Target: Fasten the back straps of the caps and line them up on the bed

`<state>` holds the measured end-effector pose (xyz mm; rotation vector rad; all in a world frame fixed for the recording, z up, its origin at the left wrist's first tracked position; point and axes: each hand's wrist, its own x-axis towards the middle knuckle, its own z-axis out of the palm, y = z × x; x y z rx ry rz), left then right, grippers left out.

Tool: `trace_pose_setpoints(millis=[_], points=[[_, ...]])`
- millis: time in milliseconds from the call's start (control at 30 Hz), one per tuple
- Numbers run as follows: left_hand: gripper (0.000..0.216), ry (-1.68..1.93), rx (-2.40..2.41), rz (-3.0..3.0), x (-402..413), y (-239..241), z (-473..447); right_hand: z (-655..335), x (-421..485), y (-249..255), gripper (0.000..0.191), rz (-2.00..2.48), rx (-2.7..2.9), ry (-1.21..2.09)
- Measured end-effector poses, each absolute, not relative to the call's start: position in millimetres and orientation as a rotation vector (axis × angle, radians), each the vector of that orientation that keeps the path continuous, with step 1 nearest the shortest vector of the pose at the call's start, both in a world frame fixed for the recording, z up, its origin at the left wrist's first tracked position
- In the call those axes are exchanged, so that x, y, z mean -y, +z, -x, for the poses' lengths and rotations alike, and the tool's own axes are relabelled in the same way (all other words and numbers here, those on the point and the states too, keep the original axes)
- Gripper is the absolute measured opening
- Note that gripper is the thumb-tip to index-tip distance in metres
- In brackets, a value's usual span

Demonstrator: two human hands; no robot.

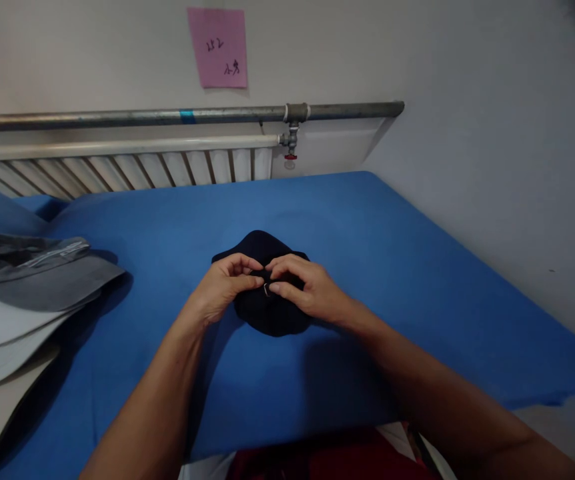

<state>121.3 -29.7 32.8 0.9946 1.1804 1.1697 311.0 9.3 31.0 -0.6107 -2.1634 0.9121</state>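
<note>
Head view: dark cap point(273, 321), unreadable pink note point(217, 47)

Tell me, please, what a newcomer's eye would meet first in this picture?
First, the left hand and the right hand, which meet in the middle of the blue cloth and pinch a dark cap at a small metal buckle. Next, the stack of grey and white caps at the left edge, and the pink note high on the wall above a metal pipe.
</note>
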Motion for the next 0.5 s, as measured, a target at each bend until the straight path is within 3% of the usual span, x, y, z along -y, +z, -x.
trace_pose_setpoints(millis=[200, 500], points=[[0.021, 1.183, -1.18, -0.943, 30.5, 34.4, -120.3, -317.0, -14.6, 33.9, 0.017, 0.765, 2.084, 1.316], [0.019, 1.123, -1.174, -0.959, 30.8, 36.0, -120.6, -313.1, -13.4, 29.4, 0.015, 0.794, 1.99, 1.411]])
